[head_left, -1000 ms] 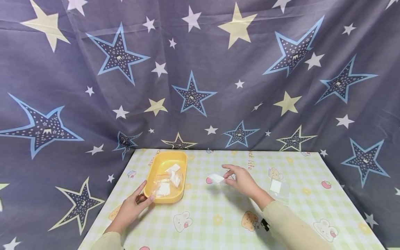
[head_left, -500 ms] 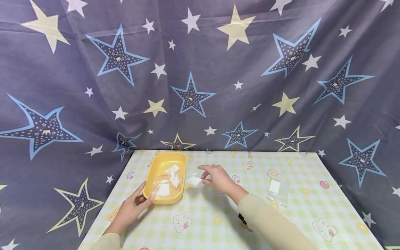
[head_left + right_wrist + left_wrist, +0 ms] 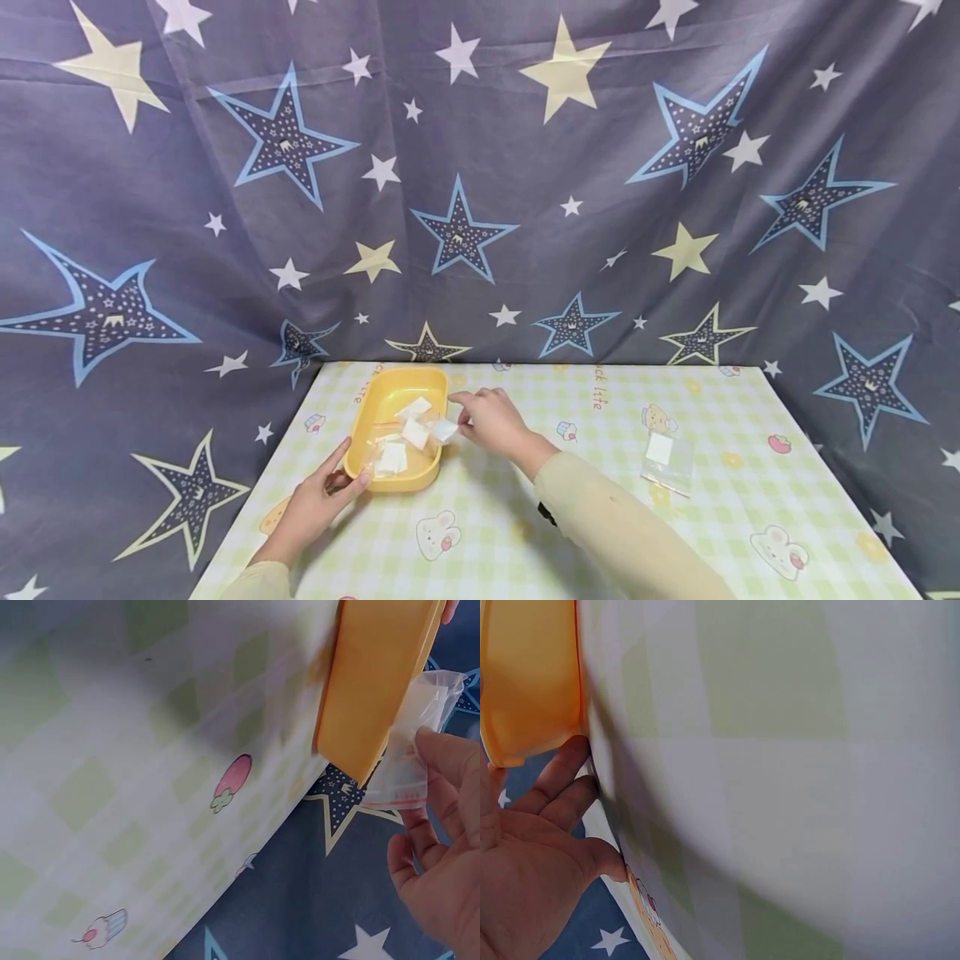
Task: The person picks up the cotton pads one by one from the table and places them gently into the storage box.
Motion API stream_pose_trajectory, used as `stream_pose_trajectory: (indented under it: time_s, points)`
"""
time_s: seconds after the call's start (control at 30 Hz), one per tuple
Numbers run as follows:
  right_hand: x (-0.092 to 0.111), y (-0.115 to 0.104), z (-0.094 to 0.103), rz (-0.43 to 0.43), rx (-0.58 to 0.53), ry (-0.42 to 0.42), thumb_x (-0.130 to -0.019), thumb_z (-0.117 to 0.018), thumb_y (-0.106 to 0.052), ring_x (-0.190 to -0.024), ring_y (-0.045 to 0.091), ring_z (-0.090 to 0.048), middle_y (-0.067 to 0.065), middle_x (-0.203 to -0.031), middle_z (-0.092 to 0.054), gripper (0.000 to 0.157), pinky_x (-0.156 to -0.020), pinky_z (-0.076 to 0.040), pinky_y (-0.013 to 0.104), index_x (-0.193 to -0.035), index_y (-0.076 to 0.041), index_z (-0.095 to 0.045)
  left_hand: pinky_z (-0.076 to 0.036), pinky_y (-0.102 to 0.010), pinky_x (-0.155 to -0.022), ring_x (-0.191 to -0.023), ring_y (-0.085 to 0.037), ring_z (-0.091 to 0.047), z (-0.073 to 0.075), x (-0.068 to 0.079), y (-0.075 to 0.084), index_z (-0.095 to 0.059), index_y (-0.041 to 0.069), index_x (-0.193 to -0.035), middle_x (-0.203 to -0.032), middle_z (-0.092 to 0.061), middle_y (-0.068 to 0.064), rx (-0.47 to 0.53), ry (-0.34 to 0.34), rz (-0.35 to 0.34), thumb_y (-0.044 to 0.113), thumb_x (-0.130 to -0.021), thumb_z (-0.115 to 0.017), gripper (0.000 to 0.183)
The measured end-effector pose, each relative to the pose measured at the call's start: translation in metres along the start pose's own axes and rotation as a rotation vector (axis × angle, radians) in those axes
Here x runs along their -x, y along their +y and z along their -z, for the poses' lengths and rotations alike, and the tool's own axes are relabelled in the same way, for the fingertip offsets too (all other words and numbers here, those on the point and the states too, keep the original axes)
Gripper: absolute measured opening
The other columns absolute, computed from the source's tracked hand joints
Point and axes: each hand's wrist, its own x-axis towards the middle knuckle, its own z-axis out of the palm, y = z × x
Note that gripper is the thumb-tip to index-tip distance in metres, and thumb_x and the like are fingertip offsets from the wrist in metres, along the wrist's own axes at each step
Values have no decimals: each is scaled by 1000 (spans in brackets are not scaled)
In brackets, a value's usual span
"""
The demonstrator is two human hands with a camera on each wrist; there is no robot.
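Observation:
A yellow tray [image 3: 408, 377] holds several small clear zip bags with white pieces inside, such as the bag [image 3: 392, 458] near its front. My left hand [image 3: 317, 498] grips the tray's near left corner, thumb on the near side and fingers along the left side. At the tray's right rim, my right hand [image 3: 491, 421] pinches a clear zip bag [image 3: 444, 430] with a white piece in it. In the right wrist view that zip bag [image 3: 409, 750] hangs beside the tray wall [image 3: 375, 682], its pinkish seal strip showing.
Another clear zip bag [image 3: 667, 462] with a white square lies on the right part of the table, which has a green checked cover [image 3: 570, 533]. A dark curtain [image 3: 480, 150] printed with stars stands directly behind the table's far edge.
My right hand has moved left with the zip bag, from the middle of the table to the tray's right rim. The left hand and the tray have stayed in place.

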Motion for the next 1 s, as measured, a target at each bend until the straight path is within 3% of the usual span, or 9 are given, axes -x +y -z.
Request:
stream_pose_trajectory:
  time_s: [0.43, 0.77, 1.0]
  points:
    - [-22, -19, -20, -44, 37, -24, -84, -75, -20, -96, 13, -64, -20, -88, -74, 52, -94, -45, 34, -134, -24, -60, -42, -56, -106, -120, -25, -62, -2, 0, -2, -22, 46, -155, -120, -72, -4, -9, 13, 0, 73, -82, -62, 88]
    - [-22, -42, -26, 46, 0, 35, -87, -74, -20, -99, 12, -64, -21, -91, -74, 46, -92, -45, 32, -131, -28, -63, -44, -55, -104, -118, -25, -63, -1, 0, 0, -21, 45, -156, -119, -72, -4, -12, 10, 5, 73, -82, -62, 88]
    - [-17, -45, -27, 75, -35, 38, -87, -75, -16, -115, 13, -60, -19, -119, -70, 51, -100, -43, 32, -133, -34, -61, -44, -55, -104, -118, -24, -62, -1, 1, 2, -21, 45, -156, -121, -71, -5, -15, 7, 14, 72, -82, -62, 88]
